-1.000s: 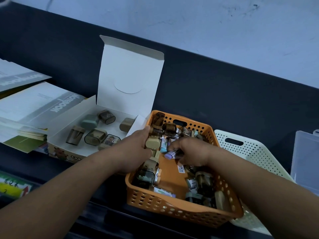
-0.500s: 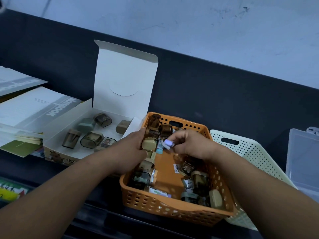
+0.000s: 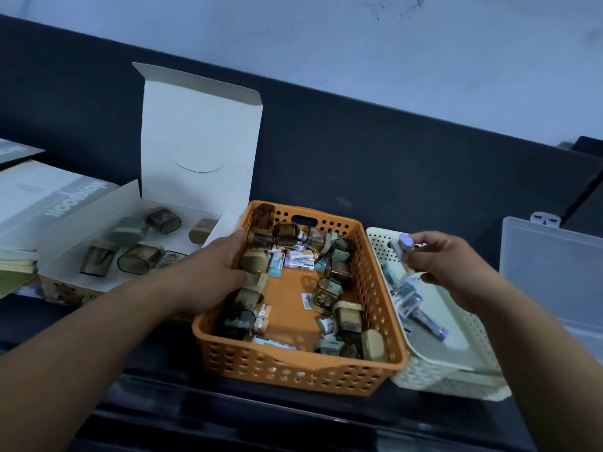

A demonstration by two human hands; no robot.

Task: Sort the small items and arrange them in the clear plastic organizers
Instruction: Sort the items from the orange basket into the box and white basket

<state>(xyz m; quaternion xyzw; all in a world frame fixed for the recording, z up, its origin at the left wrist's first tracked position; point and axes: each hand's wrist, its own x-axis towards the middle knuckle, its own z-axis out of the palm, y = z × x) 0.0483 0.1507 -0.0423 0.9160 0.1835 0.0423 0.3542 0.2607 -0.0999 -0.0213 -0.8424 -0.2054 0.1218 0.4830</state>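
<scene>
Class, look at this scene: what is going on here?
A person is sorting small items from an orange basket. The left hand holds a beige item inside it. The right hand pinches a purple-capped item over the cream basket alongside, where similar items lie. Darker cases sit in an open white box.

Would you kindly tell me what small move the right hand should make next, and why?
Probably lower the right hand and release the purple-capped tube into the cream basket: it is pinched just above that basket, where similar tubes already lie.
</scene>
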